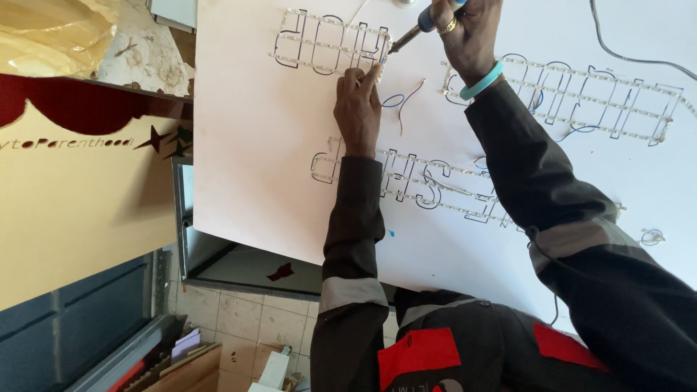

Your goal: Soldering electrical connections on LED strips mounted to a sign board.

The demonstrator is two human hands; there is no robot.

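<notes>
In the head view, the left hand (357, 109) presses its fingertips onto the end of an LED strip (330, 45) laid along letter outlines on a white board (254, 145) at the far left, gripping nothing. The right hand (468, 33) is clenched around a soldering iron (415, 30), its tip touching the strip just beside those fingertips. More strip lettering (595, 98) lies to the right.

soldering iron (425, 23): handle end cut off by top edge, grip hidden in right hand (468, 33) | tip contact with LED strip (330, 45): too small to tell | left hand (357, 109): fingertips cover strip end | white board (254, 145): right part runs past the frame | grey cable (624, 54): cut off at both ends
</notes>
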